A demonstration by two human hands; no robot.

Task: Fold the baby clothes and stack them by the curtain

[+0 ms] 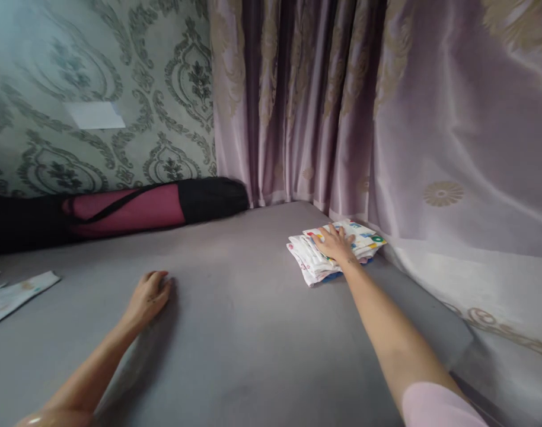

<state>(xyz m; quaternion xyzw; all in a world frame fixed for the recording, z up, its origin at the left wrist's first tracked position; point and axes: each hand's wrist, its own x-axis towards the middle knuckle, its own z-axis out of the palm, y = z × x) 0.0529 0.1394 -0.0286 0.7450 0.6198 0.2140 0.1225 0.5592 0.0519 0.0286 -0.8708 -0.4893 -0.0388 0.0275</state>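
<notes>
My right hand (334, 242) lies flat with its fingers spread on top of a stack of folded cloths (313, 261). The cloths are white with colourful prints, and a bit of blue shows at the bottom. This stack sits on the grey bed sheet (235, 332), by the curtain. To the left, my left hand (150, 296) is over the sheet, its fingers loosely bent and somewhat apart, with nothing visible in it. Part of its fingers is hidden from view.
A long black and dark pink bag (133, 209) lies along the patterned wall (164, 107). At the left edge is another printed white cloth (19, 296), partly cut off. Mauve curtains (293, 107) hang behind and along the right side of the bed.
</notes>
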